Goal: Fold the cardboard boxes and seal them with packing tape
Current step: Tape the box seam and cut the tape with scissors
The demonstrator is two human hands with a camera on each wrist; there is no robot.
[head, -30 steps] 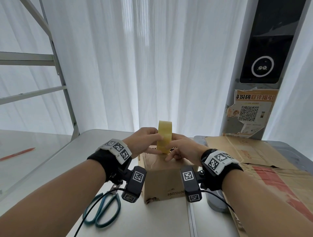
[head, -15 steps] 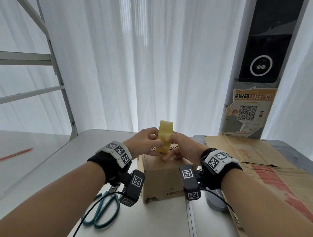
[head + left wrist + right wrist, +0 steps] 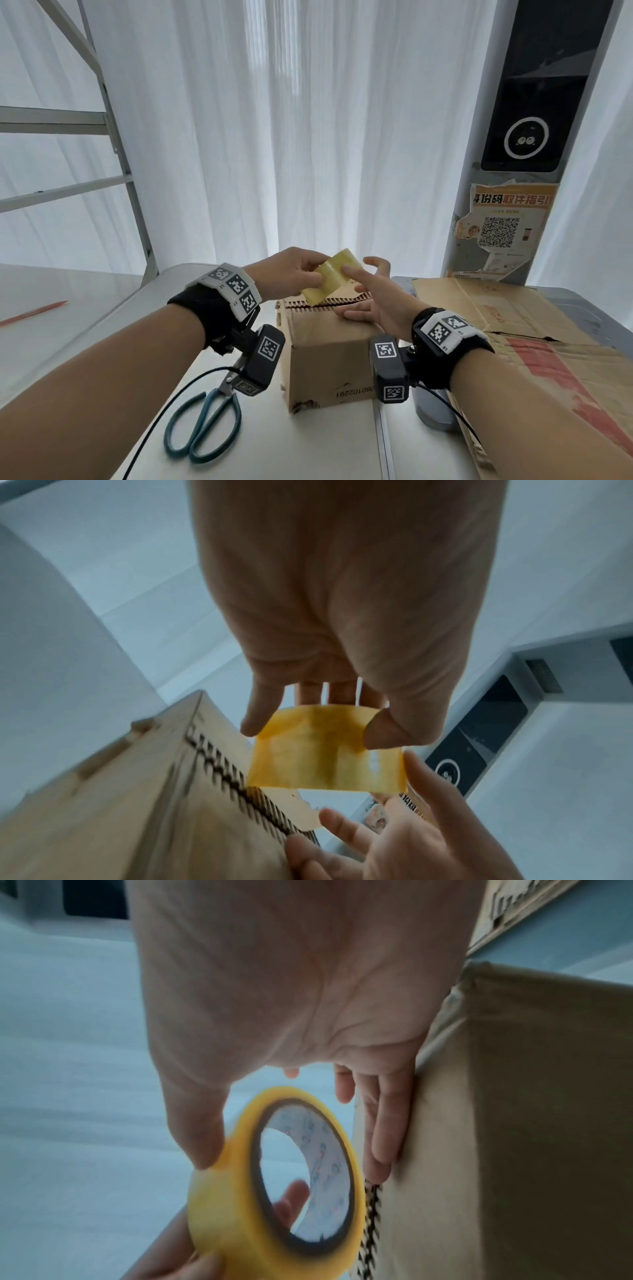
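Yellow tape roll (image 3: pixel 331 281), brown box (image 3: pixel 325 356), teal-handled scissors (image 3: pixel 202 428), seemingly orange pen (image 3: pixel 34 312).

Yellow tape roll (image 3: pixel 331 281) tilted just above upright brown cardboard box (image 3: pixel 325 356) on table.

Likely parcel pickup point, QR pickup poster (image 3: pixel 501 230), flattened cartons (image 3: pixel 486 301), white curtains (image 3: pixel 274 137)

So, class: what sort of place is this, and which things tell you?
Probably a parcel pickup or packing spot. A poster with a scan code hangs under a dark screen, flattened cardboard lies on the table, and the left hand holds a tape roll over a box.
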